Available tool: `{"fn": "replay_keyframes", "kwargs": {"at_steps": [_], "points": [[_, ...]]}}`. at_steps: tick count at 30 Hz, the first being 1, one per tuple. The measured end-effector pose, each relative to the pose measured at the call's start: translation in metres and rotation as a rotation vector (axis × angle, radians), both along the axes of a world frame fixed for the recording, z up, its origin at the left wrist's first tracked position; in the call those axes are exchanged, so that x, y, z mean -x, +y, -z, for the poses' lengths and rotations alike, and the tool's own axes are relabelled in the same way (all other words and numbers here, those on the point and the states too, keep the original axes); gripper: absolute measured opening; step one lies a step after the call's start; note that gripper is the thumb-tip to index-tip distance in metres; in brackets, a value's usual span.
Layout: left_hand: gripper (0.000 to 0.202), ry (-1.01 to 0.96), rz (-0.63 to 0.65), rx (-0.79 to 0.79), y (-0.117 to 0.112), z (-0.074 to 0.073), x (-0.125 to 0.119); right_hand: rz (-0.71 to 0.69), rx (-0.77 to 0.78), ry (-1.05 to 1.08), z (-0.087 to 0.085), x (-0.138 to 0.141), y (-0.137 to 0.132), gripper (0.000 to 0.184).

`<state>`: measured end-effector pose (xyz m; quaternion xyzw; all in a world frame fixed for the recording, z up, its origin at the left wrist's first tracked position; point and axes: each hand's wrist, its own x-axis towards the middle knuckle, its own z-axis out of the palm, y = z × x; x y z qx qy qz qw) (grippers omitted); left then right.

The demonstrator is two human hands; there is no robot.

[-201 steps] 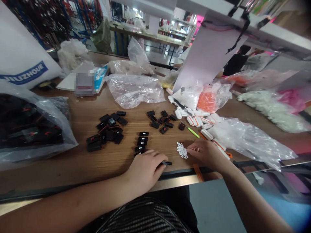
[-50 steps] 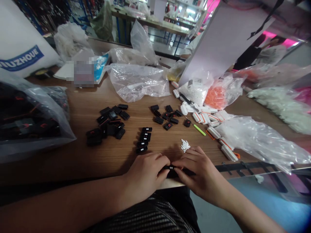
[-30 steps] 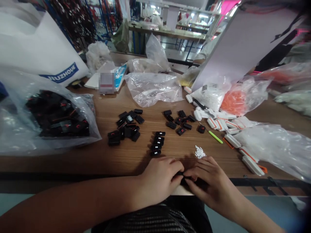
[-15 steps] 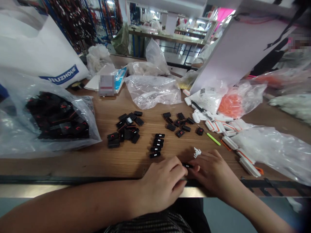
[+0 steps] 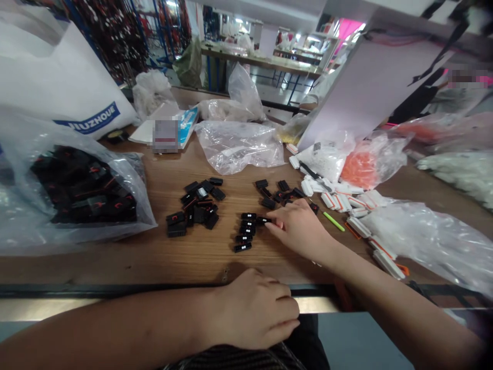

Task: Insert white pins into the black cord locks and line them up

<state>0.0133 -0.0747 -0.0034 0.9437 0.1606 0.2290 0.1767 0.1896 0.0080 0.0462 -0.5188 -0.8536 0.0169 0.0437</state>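
Observation:
My right hand [image 5: 300,228] reaches over the middle of the table, its fingertips pinched on a small black plastic block [image 5: 263,220] with two white dots. That block is at the right end of the top piece in a short column of similar dotted black blocks [image 5: 247,231]. My left hand [image 5: 260,311] rests at the table's front edge with its fingers curled in; whatever they may hold is hidden. Beyond the right hand lie loose black blocks [image 5: 268,203], partly covered by it. Another heap of black blocks [image 5: 199,213] is left of the column.
A clear bag of black parts [image 5: 146,218] stands at the left, before a white bag [image 5: 88,77]. At right are white plastic pieces [image 5: 358,226], a yellow-green stick [image 5: 334,221], a bag of orange parts [image 5: 360,167] and a clear bag [image 5: 419,236]. An upright white panel [image 5: 339,92] rises behind.
My right hand has moved forward and left, carrying the black block from the table's front edge to the dotted column. My left hand has come away from that block and dropped slightly toward me.

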Motion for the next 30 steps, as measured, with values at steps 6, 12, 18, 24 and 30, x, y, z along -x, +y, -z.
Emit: {"fn": "replay_keyframes", "kwargs": {"at_steps": [6, 12, 18, 24, 30], "points": [[0.021, -0.017, 0.012, 0.014, 0.0, -0.001, -0.001, 0.015, 0.041, 0.015, -0.007, -0.032, 0.018, 0.031], [0.021, -0.027, -0.031, 0.072, 0.002, -0.002, -0.003, -0.003, 0.068, -0.078, 0.002, -0.034, 0.018, 0.03], [0.011, -0.026, -0.099, 0.225, 0.005, -0.006, -0.002, 0.034, 0.134, 0.004, 0.002, -0.04, 0.007, 0.037], [0.013, -0.074, -0.134, 0.259, 0.007, -0.008, -0.002, 0.01, 0.141, -0.006, 0.004, -0.05, 0.003, 0.024], [0.03, -0.193, -0.31, 0.378, 0.015, -0.011, 0.001, -0.169, 0.38, 0.076, -0.015, -0.045, -0.019, 0.02]]}}
